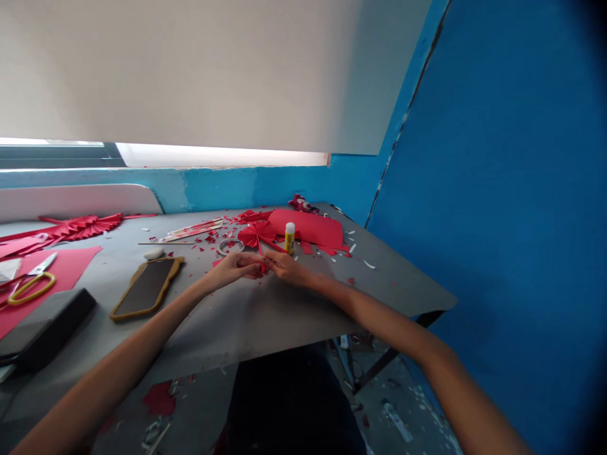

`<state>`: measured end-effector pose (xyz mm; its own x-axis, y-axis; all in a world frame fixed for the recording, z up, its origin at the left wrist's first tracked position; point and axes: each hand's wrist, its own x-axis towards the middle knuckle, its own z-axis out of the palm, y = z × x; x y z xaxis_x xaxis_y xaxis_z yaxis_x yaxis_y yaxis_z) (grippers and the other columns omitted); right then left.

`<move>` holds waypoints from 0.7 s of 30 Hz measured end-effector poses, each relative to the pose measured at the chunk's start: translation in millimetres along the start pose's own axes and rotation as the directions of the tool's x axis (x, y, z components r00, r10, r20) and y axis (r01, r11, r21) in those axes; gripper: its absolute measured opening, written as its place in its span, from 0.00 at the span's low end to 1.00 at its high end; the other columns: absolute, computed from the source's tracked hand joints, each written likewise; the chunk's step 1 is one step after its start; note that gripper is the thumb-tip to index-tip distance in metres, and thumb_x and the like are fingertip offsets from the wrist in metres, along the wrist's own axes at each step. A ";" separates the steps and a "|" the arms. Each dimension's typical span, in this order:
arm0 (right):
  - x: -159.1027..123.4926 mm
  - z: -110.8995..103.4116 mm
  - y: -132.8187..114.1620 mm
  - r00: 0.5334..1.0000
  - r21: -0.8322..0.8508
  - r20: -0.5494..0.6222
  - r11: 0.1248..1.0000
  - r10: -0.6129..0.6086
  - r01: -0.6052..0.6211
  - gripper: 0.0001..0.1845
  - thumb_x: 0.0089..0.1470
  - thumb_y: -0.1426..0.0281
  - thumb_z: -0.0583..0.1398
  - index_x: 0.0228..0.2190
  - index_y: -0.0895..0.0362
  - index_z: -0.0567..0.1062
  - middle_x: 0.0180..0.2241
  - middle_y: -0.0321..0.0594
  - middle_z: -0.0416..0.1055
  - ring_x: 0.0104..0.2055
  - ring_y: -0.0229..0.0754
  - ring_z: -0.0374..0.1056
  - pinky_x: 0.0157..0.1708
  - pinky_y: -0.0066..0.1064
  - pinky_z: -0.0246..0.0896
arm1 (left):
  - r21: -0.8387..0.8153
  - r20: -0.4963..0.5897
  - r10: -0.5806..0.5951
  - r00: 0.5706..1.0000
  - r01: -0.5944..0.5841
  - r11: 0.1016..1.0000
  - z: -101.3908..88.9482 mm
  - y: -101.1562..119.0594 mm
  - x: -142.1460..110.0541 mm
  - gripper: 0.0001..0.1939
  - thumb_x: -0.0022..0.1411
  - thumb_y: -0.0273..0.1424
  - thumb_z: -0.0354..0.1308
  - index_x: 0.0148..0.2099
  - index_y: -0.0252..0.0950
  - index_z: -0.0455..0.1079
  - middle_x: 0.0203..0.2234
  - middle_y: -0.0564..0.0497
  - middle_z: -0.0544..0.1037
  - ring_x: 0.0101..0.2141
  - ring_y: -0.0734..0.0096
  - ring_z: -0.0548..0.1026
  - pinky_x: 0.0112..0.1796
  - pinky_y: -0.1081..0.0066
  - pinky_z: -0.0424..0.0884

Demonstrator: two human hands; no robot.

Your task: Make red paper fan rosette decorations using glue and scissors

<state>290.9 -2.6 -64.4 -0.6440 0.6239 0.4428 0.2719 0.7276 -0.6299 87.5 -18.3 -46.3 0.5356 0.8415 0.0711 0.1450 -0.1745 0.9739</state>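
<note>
Both my hands meet over the grey table [265, 322], fingers pinched around a red folded-paper piece [257, 234] with a fanned, pleated top. My left hand [237, 266] grips it from the left, its fingertips closed. From the right, my right hand [283, 265] pinches the lower, narrow part, and the fingers hide most of that spot. A yellow glue stick [289, 239] with a white cap stands upright just beyond my right hand. Behind my left hand lies a roll of tape [231, 247].
A phone in a yellow case [147, 289], yellow-handled scissors [33, 284] and a dark case [47, 325] lie to the left. Red paper sheets [308, 227], thin sticks [192, 230] and scraps spread at the back. A blue wall [497, 189] borders the right.
</note>
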 end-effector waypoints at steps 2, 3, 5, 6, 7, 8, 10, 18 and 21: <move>-0.1 -0.6 0.8 1.000 0.020 0.004 1.000 0.005 -0.005 0.13 0.64 0.65 0.49 0.29 0.57 0.64 0.27 0.35 0.61 0.30 0.36 0.56 0.33 0.28 0.53 | 0.138 -0.016 0.091 0.996 -0.088 0.987 1.9 4.2 -2.3 0.20 0.55 0.42 0.64 0.43 0.30 0.73 0.28 0.46 0.80 0.30 0.67 0.78 0.33 0.71 0.73; 0.0 -0.9 1.4 1.000 0.030 -0.001 1.000 0.008 -0.008 0.13 0.64 0.65 0.49 0.29 0.57 0.64 0.27 0.35 0.60 0.30 0.36 0.56 0.32 0.28 0.53 | 0.199 -0.021 0.132 0.991 -0.125 0.972 3.0 7.0 -3.8 0.19 0.57 0.42 0.62 0.42 0.30 0.72 0.27 0.46 0.79 0.29 0.68 0.77 0.31 0.72 0.72; 0.5 -1.4 2.4 1.000 0.048 -0.014 0.999 0.007 -0.006 0.14 0.63 0.64 0.49 0.29 0.57 0.64 0.27 0.34 0.60 0.30 0.36 0.56 0.32 0.28 0.53 | 0.272 -0.013 0.179 0.984 -0.169 0.947 5.2 12.6 -6.6 0.18 0.59 0.42 0.59 0.40 0.30 0.72 0.27 0.46 0.79 0.28 0.69 0.77 0.29 0.74 0.70; 0.7 -1.7 2.6 1.000 0.055 -0.017 0.998 0.003 -0.002 0.14 0.64 0.64 0.49 0.29 0.57 0.64 0.27 0.34 0.59 0.30 0.36 0.56 0.32 0.28 0.53 | 0.283 -0.004 0.187 0.982 -0.179 0.942 6.2 14.9 -7.9 0.17 0.60 0.42 0.58 0.40 0.31 0.71 0.27 0.46 0.79 0.28 0.69 0.76 0.29 0.74 0.69; 0.9 -1.9 2.5 1.000 0.061 -0.015 0.998 -0.001 0.002 0.14 0.64 0.64 0.49 0.29 0.57 0.64 0.27 0.34 0.60 0.30 0.36 0.56 0.33 0.28 0.53 | 0.287 0.007 0.193 0.981 -0.187 0.940 7.1 16.7 -8.9 0.17 0.61 0.42 0.57 0.39 0.31 0.71 0.28 0.46 0.79 0.29 0.69 0.76 0.29 0.74 0.69; 1.0 -2.1 2.1 1.000 0.065 -0.012 0.998 -0.002 0.003 0.14 0.64 0.64 0.49 0.29 0.57 0.64 0.27 0.34 0.60 0.30 0.36 0.56 0.33 0.28 0.54 | 0.293 0.017 0.199 0.980 -0.195 0.936 7.9 17.8 -9.6 0.16 0.62 0.42 0.57 0.39 0.31 0.71 0.28 0.46 0.79 0.28 0.69 0.76 0.29 0.75 0.68; 1.1 -2.6 0.3 1.000 0.071 -0.003 0.997 0.004 -0.004 0.15 0.64 0.64 0.48 0.29 0.57 0.65 0.27 0.35 0.61 0.30 0.36 0.57 0.34 0.29 0.54 | 0.319 0.031 0.214 0.976 -0.212 0.924 9.3 18.3 -10.3 0.16 0.62 0.41 0.56 0.40 0.32 0.71 0.28 0.47 0.78 0.27 0.70 0.75 0.27 0.76 0.67; -0.7 -5.5 -10.9 0.999 0.072 -0.019 0.997 0.038 -0.036 0.16 0.65 0.61 0.46 0.29 0.57 0.64 0.26 0.34 0.58 0.30 0.37 0.57 0.33 0.28 0.53 | 0.312 0.013 0.189 0.982 -0.183 0.932 11.9 16.3 -10.1 0.16 0.62 0.42 0.56 0.41 0.32 0.70 0.27 0.49 0.76 0.27 0.70 0.76 0.27 0.74 0.71; -1.8 -6.0 -13.9 0.999 0.073 -0.033 0.997 0.043 -0.040 0.17 0.65 0.61 0.46 0.29 0.56 0.63 0.26 0.34 0.58 0.30 0.36 0.57 0.33 0.28 0.53 | 0.210 0.032 0.121 0.992 -0.125 0.970 11.5 15.0 -9.4 0.17 0.61 0.44 0.56 0.40 0.33 0.69 0.29 0.47 0.77 0.30 0.65 0.79 0.29 0.72 0.74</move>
<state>292.6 -12.1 -52.7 -0.6080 0.6633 0.4362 0.2444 0.6791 -0.6922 94.2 -34.7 -34.8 0.5756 0.7974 0.1815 0.2480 -0.3817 0.8904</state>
